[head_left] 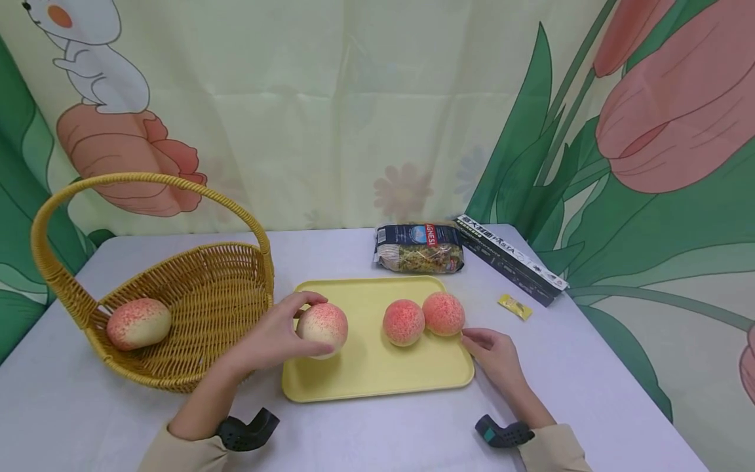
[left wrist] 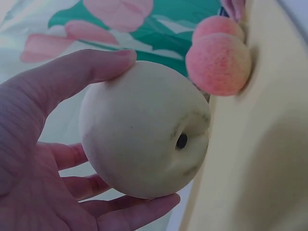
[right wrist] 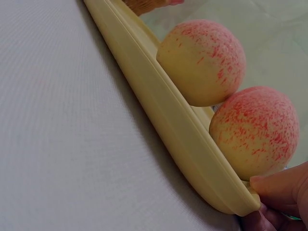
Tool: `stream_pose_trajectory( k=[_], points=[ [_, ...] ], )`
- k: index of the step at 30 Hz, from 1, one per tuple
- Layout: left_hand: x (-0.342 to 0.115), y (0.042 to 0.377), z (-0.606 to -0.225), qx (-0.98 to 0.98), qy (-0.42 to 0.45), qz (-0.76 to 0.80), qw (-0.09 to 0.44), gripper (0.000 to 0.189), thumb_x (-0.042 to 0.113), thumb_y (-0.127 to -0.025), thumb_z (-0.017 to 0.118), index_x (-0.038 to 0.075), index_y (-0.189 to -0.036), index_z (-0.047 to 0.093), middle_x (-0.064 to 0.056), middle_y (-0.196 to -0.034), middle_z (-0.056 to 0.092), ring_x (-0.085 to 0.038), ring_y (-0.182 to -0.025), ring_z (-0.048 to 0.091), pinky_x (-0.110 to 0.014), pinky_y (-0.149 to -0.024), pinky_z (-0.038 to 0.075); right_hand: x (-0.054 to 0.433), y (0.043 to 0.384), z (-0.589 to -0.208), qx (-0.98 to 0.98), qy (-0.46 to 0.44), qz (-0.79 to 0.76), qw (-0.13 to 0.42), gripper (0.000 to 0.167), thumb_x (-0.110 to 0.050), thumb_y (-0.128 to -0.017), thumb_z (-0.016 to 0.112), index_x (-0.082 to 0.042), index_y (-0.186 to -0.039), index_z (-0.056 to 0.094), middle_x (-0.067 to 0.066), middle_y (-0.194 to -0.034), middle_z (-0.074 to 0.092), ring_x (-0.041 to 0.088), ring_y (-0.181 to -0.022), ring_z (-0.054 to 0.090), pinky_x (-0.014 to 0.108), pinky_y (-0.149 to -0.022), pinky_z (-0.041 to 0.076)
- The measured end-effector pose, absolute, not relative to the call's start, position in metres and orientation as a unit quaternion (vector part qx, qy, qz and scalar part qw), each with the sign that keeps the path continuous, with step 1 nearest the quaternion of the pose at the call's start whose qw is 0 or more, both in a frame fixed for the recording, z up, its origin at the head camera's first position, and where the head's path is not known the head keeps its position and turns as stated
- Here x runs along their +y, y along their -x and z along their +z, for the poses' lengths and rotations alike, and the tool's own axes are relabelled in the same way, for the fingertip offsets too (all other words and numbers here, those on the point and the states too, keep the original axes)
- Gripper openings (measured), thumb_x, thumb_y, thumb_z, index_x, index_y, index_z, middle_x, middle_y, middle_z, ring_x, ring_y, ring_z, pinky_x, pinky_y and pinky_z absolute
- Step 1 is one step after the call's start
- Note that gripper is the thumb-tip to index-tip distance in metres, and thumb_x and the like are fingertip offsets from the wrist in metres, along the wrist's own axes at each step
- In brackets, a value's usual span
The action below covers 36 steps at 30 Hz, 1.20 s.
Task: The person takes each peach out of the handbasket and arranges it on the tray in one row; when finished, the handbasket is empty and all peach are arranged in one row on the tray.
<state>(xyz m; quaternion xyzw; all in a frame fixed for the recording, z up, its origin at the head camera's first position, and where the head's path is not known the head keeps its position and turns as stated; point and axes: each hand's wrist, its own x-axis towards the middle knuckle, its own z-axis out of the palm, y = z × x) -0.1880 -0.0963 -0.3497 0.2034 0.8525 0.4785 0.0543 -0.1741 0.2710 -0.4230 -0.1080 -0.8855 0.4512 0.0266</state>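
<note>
My left hand (head_left: 280, 337) grips a pink-and-cream peach (head_left: 326, 324) over the left part of a yellow tray (head_left: 377, 377). In the left wrist view the peach's pale underside (left wrist: 137, 130) shows a small dark hole, with thumb and fingers curled round it. Whether it touches the tray I cannot tell. Two more peaches, one nearer the middle (head_left: 404, 322) and one at the right (head_left: 444, 313), sit side by side on the tray. My right hand (head_left: 495, 357) pinches the tray's right rim (right wrist: 248, 199), close beside the right peach; some of its fingers are hidden underneath.
Left of the tray stands a wicker basket (head_left: 215, 301) with a tall handle, holding another peach (head_left: 139, 324). Behind the tray lie a pasta bag (head_left: 420, 249) and a long dark pasta box (head_left: 510, 259). A small yellow packet (head_left: 515, 307) lies to the right.
</note>
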Motion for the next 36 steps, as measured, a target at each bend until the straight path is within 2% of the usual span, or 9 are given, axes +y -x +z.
stream_pose_trajectory(
  k=[8, 18, 23, 29, 36],
  points=[
    [-0.083, 0.192, -0.372, 0.848, -0.204, 0.484, 0.063, 0.064, 0.027, -0.063, 0.084, 0.010, -0.116, 0.054, -0.002, -0.114, 0.053, -0.027, -0.099, 0.052, -0.034, -0.073, 0.047, 0.270, 0.173, -0.424, -0.884, 0.112, 0.453, 0.022, 0.029, -0.016, -0.088, 0.060, 0.001, -0.111, 0.062, 0.015, -0.105, 0.064, 0.027, -0.098, 0.058, 0.037, -0.083, 0.048],
    [-0.077, 0.199, -0.392, 0.848, -0.184, 0.492, 0.072, 0.066, 0.027, -0.063, 0.084, 0.011, -0.119, 0.053, -0.003, -0.117, 0.051, -0.025, -0.100, 0.050, -0.035, -0.075, 0.045, 0.272, 0.171, -0.423, -0.886, 0.108, 0.451, 0.015, 0.030, -0.019, -0.089, 0.059, 0.001, -0.112, 0.062, 0.015, -0.107, 0.063, 0.027, -0.099, 0.058, 0.038, -0.084, 0.047],
    [-0.080, 0.199, -0.388, 0.850, -0.189, 0.484, 0.088, 0.067, 0.029, -0.064, 0.083, 0.011, -0.120, 0.053, -0.005, -0.119, 0.049, -0.027, -0.104, 0.049, -0.037, -0.077, 0.045, 0.274, 0.172, -0.423, -0.887, 0.101, 0.450, 0.021, 0.030, -0.017, -0.090, 0.059, 0.002, -0.112, 0.061, 0.016, -0.107, 0.063, 0.027, -0.100, 0.058, 0.036, -0.083, 0.048],
    [-0.088, 0.198, -0.383, 0.835, -0.223, 0.494, 0.098, 0.067, 0.023, -0.060, 0.085, 0.010, -0.118, 0.054, -0.004, -0.116, 0.050, -0.029, -0.104, 0.048, -0.038, -0.076, 0.046, 0.273, 0.174, -0.423, -0.887, 0.103, 0.450, 0.019, 0.030, -0.017, -0.089, 0.059, 0.001, -0.112, 0.061, 0.016, -0.106, 0.063, 0.027, -0.099, 0.059, 0.035, -0.082, 0.048],
    [-0.090, 0.199, -0.387, 0.823, -0.258, 0.500, 0.080, 0.068, 0.020, -0.059, 0.086, 0.012, -0.118, 0.052, -0.003, -0.116, 0.050, -0.029, -0.109, 0.047, -0.040, -0.081, 0.045, 0.272, 0.175, -0.423, -0.886, 0.105, 0.451, 0.018, 0.030, -0.017, -0.089, 0.059, 0.002, -0.112, 0.061, 0.016, -0.106, 0.063, 0.027, -0.098, 0.059, 0.036, -0.082, 0.048]
  ],
)
